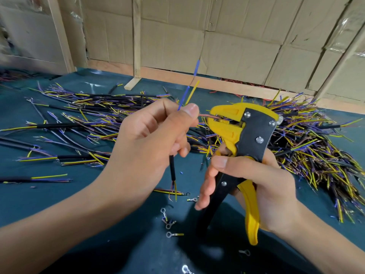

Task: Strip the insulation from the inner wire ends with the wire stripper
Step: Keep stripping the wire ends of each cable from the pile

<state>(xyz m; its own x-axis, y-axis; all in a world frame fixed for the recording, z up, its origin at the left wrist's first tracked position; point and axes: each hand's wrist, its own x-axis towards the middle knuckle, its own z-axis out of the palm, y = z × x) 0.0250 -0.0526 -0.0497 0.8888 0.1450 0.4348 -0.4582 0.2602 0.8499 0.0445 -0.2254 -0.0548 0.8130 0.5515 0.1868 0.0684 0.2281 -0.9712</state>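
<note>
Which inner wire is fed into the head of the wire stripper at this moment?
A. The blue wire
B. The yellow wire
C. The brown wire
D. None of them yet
C: the brown wire runs from the left hand into the head of the wire stripper, while the blue wire and yellow wire stick up clear of it.

Brown inner wire (209, 115) between wire stripper (245, 133) jaws, both hands gripping.
</note>
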